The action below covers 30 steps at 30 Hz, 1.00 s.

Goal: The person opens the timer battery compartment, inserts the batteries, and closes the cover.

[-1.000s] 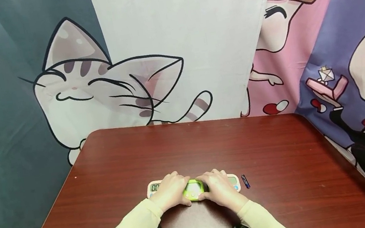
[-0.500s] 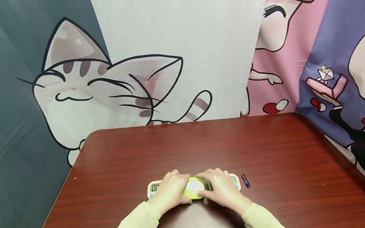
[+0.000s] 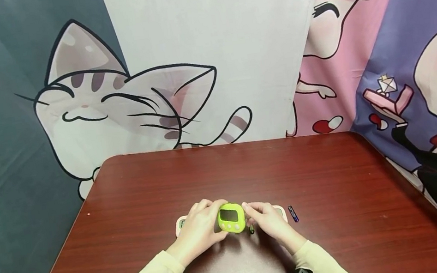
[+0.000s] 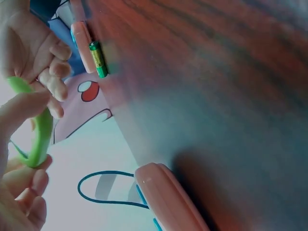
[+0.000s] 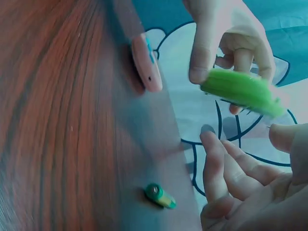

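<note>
In the head view my left hand point(image 3: 201, 226) grips a lime-green digital timer point(image 3: 231, 218) by its left side, thumb below and fingers above. The timer is raised over the table, its grey screen and round buttons facing up toward me. My right hand point(image 3: 271, 222) is at the timer's right edge; in the right wrist view its thumb and fingers are apart with a gap between them. A green battery point(image 5: 161, 196) lies on the table below that hand. Two pale timers, a left one point(image 3: 180, 226) and a right one point(image 3: 281, 212), are partly hidden behind my hands.
A dark blue battery point(image 3: 293, 213) lies right of the right-hand pale timer. The reddish-brown wooden table point(image 3: 223, 168) reaches back to a cartoon-printed curtain point(image 3: 252, 47). Dark wrist devices hang below both cuffs.
The green timer has come up off the table and tilted to face me in my left hand. My right hand has loosened from its right side, and the green battery below shows more.
</note>
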Motion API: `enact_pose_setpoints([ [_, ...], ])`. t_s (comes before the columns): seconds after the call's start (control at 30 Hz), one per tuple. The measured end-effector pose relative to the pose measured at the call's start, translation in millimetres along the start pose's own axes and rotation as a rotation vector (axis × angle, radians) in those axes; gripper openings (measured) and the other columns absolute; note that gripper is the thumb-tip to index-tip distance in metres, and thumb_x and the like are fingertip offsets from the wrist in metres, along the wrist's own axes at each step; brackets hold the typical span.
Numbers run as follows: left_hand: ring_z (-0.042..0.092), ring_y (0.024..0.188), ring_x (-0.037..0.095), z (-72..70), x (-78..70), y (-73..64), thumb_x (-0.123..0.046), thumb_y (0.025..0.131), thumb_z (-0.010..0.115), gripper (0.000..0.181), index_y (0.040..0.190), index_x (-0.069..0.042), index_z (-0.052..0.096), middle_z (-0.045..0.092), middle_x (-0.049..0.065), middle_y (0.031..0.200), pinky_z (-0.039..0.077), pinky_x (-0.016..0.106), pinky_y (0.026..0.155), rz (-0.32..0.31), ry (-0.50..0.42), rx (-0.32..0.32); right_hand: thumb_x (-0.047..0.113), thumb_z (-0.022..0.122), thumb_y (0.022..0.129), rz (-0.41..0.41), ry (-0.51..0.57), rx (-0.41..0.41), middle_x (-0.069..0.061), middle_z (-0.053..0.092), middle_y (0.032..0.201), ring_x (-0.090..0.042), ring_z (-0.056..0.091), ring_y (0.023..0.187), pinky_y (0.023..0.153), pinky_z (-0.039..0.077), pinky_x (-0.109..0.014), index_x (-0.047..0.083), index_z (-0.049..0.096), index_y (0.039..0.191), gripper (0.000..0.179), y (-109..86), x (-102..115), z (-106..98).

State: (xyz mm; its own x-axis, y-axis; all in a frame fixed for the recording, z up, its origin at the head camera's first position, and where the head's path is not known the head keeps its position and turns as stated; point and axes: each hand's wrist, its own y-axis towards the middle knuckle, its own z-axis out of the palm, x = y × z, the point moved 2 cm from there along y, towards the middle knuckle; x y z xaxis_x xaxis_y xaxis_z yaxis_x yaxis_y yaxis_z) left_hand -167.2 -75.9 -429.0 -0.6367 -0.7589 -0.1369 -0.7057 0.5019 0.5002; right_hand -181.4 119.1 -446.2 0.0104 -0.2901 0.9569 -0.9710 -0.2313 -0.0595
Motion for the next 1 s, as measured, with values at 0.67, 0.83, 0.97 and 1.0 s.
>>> enact_pose_setpoints([
  [0.67, 0.054, 0.090, 0.017, -6.4, -10.0, -4.8, -0.037, 0.053, 0.088, 0.075, 0.113, -0.007, 0.055, 0.064, 0.000, 0.123, 0.045, 0.033, 0.076, 0.187, -0.002, -0.407, 0.028, 0.052, 0.097, -0.070, 0.182, 0.295, 0.006, 0.064, 0.094, -0.004, 0.057, 0.085, 0.081, 0.044, -0.029, -0.013, 0.055, 0.118, 0.046, -13.3, 14.6, 12.7],
  [0.83, 0.054, 0.093, 0.018, -6.5, -12.0, -4.6, -0.034, 0.053, 0.088, 0.072, 0.112, -0.008, 0.054, 0.063, 0.001, 0.125, 0.044, 0.034, 0.081, 0.196, -0.012, -0.374, 0.021, 0.057, 0.095, -0.089, 0.291, 0.313, 0.009, 0.068, 0.089, -0.004, 0.062, 0.086, 0.080, 0.045, -0.025, -0.003, 0.054, 0.109, 0.029, -12.8, 12.2, 16.4],
  [0.97, 0.055, 0.094, 0.018, -8.2, -12.5, -3.7, -0.030, 0.057, 0.086, 0.074, 0.120, -0.006, 0.055, 0.067, -0.003, 0.109, 0.045, 0.035, 0.080, 0.169, -0.013, -0.373, 0.019, 0.060, 0.093, -0.108, 0.348, 0.299, 0.009, 0.071, 0.084, -0.005, 0.065, 0.085, 0.082, 0.045, -0.023, 0.008, 0.054, 0.101, 0.015, -11.8, 11.9, 19.1],
  [1.0, 0.056, 0.094, 0.018, -8.6, -12.5, -3.5, -0.030, 0.056, 0.086, 0.077, 0.122, -0.006, 0.055, 0.067, -0.004, 0.104, 0.045, 0.035, 0.080, 0.160, -0.012, -0.374, 0.020, 0.061, 0.093, -0.105, 0.355, 0.292, 0.009, 0.071, 0.084, -0.005, 0.065, 0.085, 0.082, 0.045, -0.023, 0.010, 0.054, 0.100, 0.014, -11.7, 12.3, 19.4],
])
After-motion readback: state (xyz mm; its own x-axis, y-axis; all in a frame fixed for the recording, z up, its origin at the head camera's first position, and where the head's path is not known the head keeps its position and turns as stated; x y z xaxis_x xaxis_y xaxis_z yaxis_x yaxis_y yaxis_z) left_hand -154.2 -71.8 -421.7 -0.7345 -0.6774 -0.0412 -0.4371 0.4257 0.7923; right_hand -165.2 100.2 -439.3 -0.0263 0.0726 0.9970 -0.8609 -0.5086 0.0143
